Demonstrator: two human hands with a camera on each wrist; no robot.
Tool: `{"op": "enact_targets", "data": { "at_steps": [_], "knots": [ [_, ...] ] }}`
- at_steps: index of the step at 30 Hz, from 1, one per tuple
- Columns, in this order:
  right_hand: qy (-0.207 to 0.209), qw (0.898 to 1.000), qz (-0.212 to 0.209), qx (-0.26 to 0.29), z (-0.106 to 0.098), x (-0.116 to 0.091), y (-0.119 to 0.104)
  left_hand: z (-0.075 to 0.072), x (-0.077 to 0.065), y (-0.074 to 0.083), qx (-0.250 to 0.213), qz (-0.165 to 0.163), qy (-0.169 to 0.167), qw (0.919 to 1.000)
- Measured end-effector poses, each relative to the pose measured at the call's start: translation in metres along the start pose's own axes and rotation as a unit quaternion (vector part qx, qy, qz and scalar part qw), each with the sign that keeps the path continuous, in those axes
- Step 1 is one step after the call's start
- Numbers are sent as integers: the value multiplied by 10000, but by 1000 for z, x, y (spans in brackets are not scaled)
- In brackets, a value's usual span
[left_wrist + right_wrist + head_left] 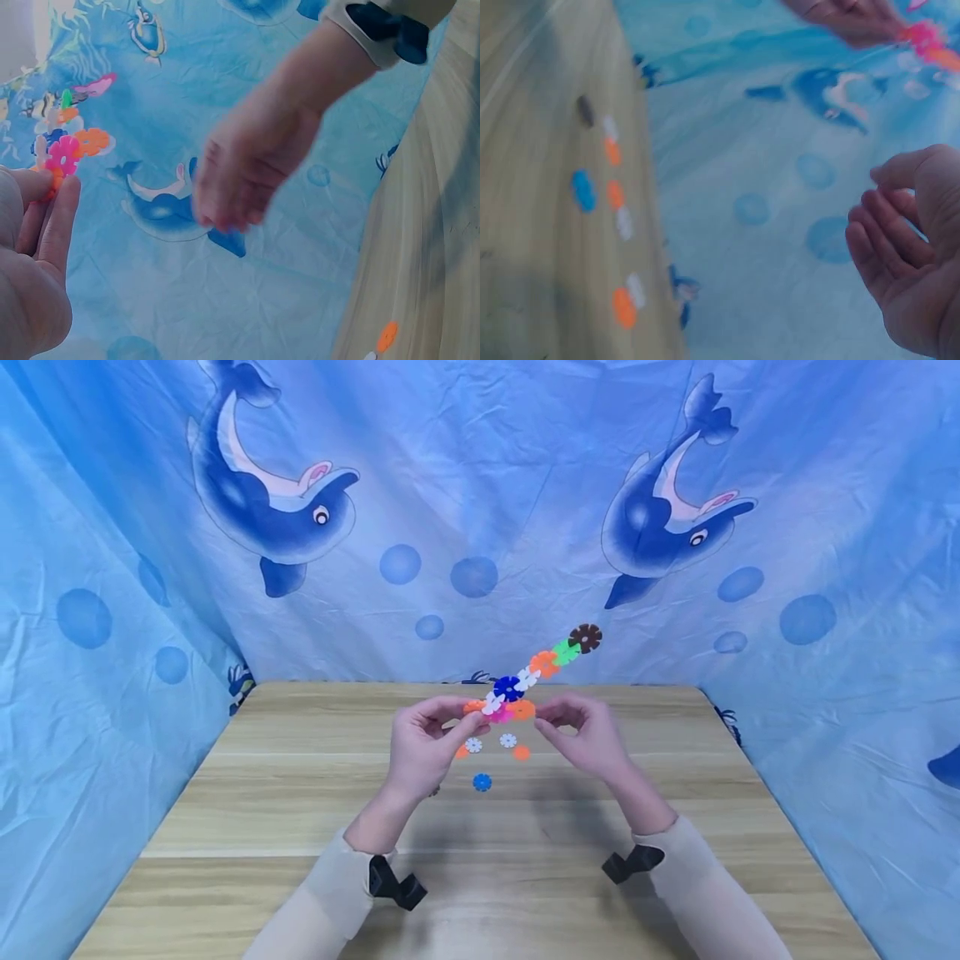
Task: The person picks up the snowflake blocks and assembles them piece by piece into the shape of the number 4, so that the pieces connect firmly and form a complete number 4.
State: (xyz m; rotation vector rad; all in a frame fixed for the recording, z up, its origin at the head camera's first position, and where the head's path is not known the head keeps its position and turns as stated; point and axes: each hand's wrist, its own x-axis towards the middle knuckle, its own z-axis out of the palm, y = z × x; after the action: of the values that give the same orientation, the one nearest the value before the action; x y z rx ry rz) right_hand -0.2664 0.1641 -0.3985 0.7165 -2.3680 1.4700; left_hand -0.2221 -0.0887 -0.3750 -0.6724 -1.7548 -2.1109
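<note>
My left hand (423, 747) pinches the near end of a chain of slotted flower-shaped plastic discs, at an orange disc (56, 180). Beside that sits a pink disc (63, 155), with another orange disc (522, 710) on its right side. From there the chain slants up and away to the right through white, dark blue (508, 688), white, orange and green discs to a brown disc (585, 638). My right hand (588, 739) hovers just right of the chain. In the right wrist view its fingers (889, 232) are loosely bent with nothing between them.
Loose discs lie on the wooden table (600, 893) beneath the hands: a blue one (482, 782), white ones (508, 741), orange ones (522, 752) and a dark one (585, 111). A blue dolphin-print cloth (480, 485) hangs behind and at both sides.
</note>
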Motion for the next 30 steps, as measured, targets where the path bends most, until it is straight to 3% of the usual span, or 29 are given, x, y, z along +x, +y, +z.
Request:
{"op": "enact_targets", "data": {
  "at_steps": [7, 12, 23, 30],
  "knots": [
    [-466, 9918, 765, -909, 20, 9, 40, -1, 0, 5, 31, 44, 19, 10000],
    [-858, 9814, 930, -1441, 36, 9, 59, -2, -1, 5, -21, 58, 2, 10000],
    [-1716, 9541, 952, -2261, 64, 4, 76, -2, -4, 2, 43, -13, 26, 10000],
    [-2064, 9411, 595, -2612, 67, 1, 84, -2, -3, 2, 72, -63, -51, 9999]
  ]
}}
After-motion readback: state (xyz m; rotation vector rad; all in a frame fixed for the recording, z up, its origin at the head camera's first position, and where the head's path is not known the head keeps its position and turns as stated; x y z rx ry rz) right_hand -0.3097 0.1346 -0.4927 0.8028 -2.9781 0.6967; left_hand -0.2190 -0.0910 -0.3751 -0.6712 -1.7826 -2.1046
